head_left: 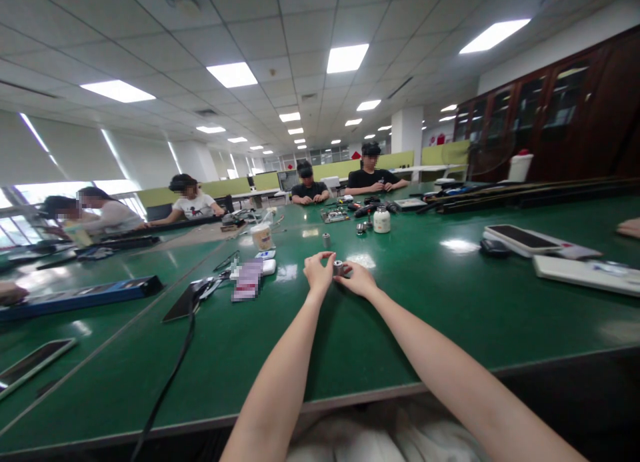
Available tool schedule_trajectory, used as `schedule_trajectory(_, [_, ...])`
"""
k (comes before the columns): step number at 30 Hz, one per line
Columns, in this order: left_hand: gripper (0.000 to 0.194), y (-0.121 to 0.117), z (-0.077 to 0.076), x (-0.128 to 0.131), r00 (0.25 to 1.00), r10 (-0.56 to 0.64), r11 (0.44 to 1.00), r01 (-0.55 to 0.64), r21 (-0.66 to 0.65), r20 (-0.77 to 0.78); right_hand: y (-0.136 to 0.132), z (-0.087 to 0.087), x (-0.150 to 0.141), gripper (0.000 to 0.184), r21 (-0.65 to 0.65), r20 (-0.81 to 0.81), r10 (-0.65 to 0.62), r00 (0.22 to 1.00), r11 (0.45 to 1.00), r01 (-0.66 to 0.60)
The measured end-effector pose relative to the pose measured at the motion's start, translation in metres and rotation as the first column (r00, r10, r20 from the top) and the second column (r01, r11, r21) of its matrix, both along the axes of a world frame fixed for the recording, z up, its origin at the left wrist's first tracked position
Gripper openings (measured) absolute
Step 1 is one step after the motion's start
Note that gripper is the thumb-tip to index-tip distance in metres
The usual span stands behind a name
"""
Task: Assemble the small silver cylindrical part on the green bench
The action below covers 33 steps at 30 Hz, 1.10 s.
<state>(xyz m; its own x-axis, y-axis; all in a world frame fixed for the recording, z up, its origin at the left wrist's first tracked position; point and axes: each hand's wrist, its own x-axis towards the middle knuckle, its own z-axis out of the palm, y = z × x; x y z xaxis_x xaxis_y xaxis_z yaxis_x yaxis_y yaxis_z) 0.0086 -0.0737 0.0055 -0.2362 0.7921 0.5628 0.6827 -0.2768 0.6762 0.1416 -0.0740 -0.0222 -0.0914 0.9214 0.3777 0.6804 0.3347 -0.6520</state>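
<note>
One small grey metal cylinder [338,268] is between your left grip [319,273] and right grip [359,279] at the glossy green counter [410,329]; the right looks closed on its side, while whether the left pinches it or merely sits beside it is unclear. You seem to be at a fine handling step, and the next move probably calls for a steady, light touch. Beyond stand a second small grey cylinder [327,240] and a rounded white bottle [381,222], under bright white ceiling panels [348,58].

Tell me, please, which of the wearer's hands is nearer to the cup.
Left. The left hand is to the right of the cup and closer to the wearer; the right hand is farther right, beyond the metal cylinder.
</note>
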Motion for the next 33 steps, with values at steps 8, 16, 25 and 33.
schedule_trajectory(8, [0.023, -0.009, 0.0, 0.007, 0.998, 0.006, 1.0, -0.005, 0.005, -0.055, -0.001, 0.001, -0.001, 0.043, -0.011, 0.002, -0.002, 1.0, 1.0, 0.002])
schedule_trajectory(16, [0.021, -0.014, -0.001, 0.013, 0.994, 0.018, 0.999, -0.014, 0.041, -0.106, -0.002, 0.002, 0.0, 0.038, -0.018, 0.01, 0.011, 1.0, 1.0, -0.01])
schedule_trajectory(25, [0.022, -0.012, -0.003, 0.015, 0.993, 0.046, 0.999, -0.045, 0.017, -0.112, -0.002, 0.002, 0.0, 0.041, -0.007, 0.023, 0.006, 1.0, 1.0, -0.005])
schedule_trajectory(33, [0.024, -0.017, -0.003, 0.018, 0.993, 0.075, 0.997, -0.075, 0.005, -0.087, -0.007, 0.007, -0.002, 0.039, -0.014, 0.022, 0.006, 1.0, 1.0, -0.006])
